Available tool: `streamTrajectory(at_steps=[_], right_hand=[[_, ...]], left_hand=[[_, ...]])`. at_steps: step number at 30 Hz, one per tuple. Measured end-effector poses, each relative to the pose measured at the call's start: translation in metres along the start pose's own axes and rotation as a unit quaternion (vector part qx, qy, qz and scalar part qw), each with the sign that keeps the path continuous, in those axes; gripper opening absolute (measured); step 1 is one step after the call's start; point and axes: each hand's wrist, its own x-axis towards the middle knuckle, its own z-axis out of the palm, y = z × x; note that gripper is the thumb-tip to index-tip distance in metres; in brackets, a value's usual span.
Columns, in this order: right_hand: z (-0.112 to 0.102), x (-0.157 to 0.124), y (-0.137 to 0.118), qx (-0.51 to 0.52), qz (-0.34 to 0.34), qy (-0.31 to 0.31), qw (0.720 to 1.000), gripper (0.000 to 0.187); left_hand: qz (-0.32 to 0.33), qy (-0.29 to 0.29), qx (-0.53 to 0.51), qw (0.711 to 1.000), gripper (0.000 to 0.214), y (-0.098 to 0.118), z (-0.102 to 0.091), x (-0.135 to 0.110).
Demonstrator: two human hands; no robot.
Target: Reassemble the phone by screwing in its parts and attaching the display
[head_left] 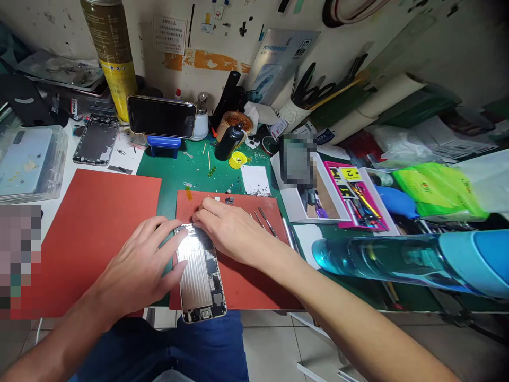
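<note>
An opened phone body (201, 278) with bare metal plates and circuit parts lies lengthwise on a small red mat (242, 276), its near end over the desk edge. My left hand (137, 265) rests on its left side, fingers spread and the thumb against the frame. My right hand (228, 228) is curled over the phone's far end, fingertips pressed together there; what they pinch is hidden. Tweezers (264, 218) lie on the mat just right of that hand. Small screws or parts (229, 200) sit near the mat's far edge.
A larger red mat (95, 233) lies to the left on the green cutting mat (178, 170). Behind are a phone on a blue stand (161, 118), a black bottle (228, 142), a spray can (113, 53), another phone frame (95, 140), tool trays (350, 199). A blue water bottle (397, 260) lies at right.
</note>
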Motion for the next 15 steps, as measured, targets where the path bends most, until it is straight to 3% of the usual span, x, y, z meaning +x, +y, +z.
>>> streamTrajectory(at_steps=[15], right_hand=[[0.0053,-0.0039,-0.0022,0.009,0.012,0.012,1.0,0.029]], left_hand=[[-0.012,-0.001,-0.024,1.0,0.047,0.0014,-0.0002,0.0009]])
